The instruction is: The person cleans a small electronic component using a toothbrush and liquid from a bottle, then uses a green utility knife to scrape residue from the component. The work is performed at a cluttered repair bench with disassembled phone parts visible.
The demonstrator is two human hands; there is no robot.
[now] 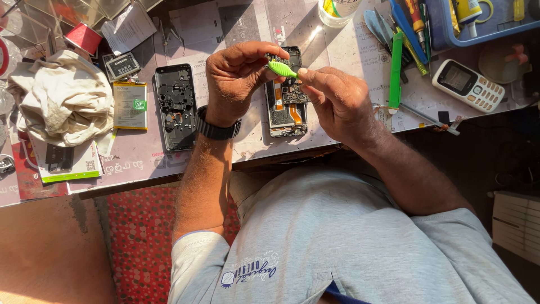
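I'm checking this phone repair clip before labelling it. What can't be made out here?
- Head view: small part at the left hand, covered by fingers.
- Green tool: tip hidden between both hands.
- Opened phone: top hidden by right hand.
- Blue tray: cut off by top edge.

Bare mat [337, 56] beyond the hands — tools [402, 39] crowd right.

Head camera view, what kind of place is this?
Probably a phone repair bench: an opened smartphone lies under the hands, a removed back frame and battery beside it, and a blue tool tray at the edge.
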